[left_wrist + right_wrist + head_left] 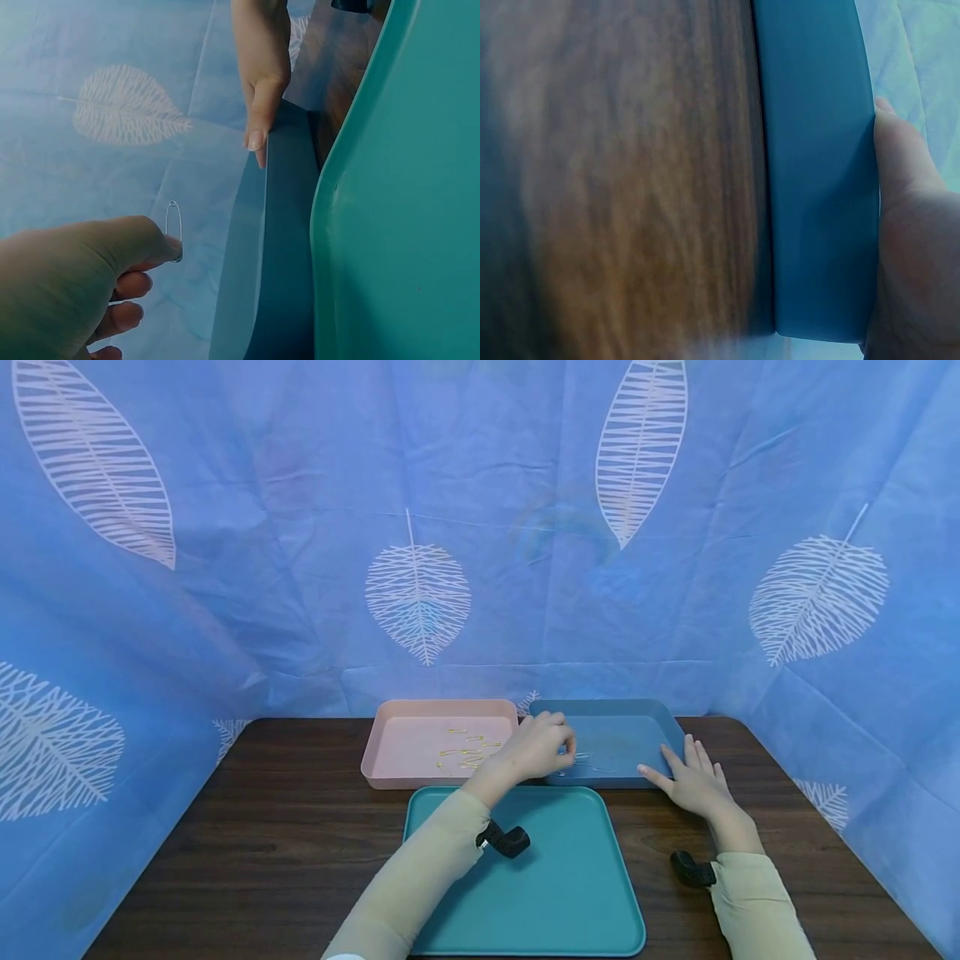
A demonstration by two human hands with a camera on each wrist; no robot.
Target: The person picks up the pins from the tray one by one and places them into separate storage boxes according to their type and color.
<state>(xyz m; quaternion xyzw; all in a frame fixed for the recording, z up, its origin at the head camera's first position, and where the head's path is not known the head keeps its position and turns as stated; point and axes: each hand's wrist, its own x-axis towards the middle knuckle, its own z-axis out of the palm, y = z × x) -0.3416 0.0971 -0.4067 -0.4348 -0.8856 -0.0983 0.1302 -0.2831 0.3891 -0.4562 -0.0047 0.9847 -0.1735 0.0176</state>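
Observation:
My left hand [538, 746] is over the near left part of the blue tray [645, 722]. Between its thumb and fingertip it pinches a silver safety pin [174, 225], which stands upright in the left wrist view. Below that hand, more silver safety pins [582, 756] lie in the blue tray. With fingers spread and fairly straight, my right hand [696, 783] rests at the tray's near right corner. Its thumb [900, 146] touches the rim in the right wrist view.
To the left stands a pink tray [405, 718] with several gold safety pins [471, 752] in it. A teal tray [547, 877] lies in front, under my left forearm. All are on a dark wooden table [262, 827], with a blue leaf-patterned cloth [487, 610] behind.

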